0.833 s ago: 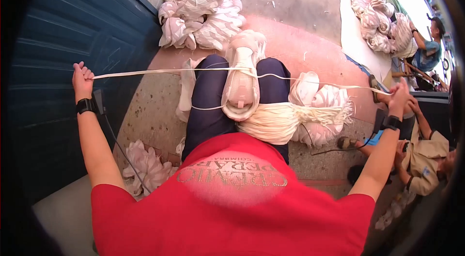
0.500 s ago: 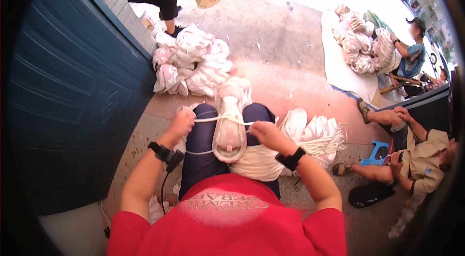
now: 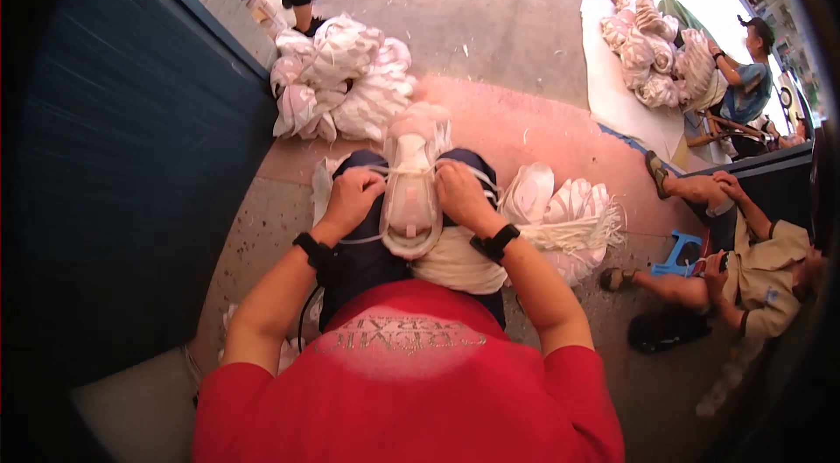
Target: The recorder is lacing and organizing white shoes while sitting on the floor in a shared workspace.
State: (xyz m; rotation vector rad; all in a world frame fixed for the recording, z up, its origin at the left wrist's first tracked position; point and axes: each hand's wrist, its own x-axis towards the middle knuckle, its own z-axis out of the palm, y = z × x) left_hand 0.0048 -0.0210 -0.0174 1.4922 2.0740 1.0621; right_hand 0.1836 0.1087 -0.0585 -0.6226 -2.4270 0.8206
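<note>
A pale pink and white shoe upper (image 3: 411, 211) lies lengthwise between my thighs. White shoelace (image 3: 404, 171) crosses its upper part, and a loose length hangs in a curve over my left thigh. My left hand (image 3: 355, 195) is closed in a pinch on the lace, just left of the upper. On the other side, my right hand (image 3: 462, 190) pinches the lace close against the upper's right edge. Both fingertips are partly hidden by the hands. A cream-coloured bundle of laces (image 3: 458, 263) rests across my right thigh.
Piled shoe uppers (image 3: 346, 82) lie ahead on the left, beside a dark blue door (image 3: 149, 157). More uppers with laces (image 3: 564, 218) lie right of my knee. A seated person (image 3: 761, 270) is at right near a blue stool (image 3: 678, 253); another sits beside a far pile (image 3: 647, 52).
Both hands have come inward toward the upper, and the lace that was stretched wide between them is now drawn in at its middle. The far-left person's bucket has moved up in view.
</note>
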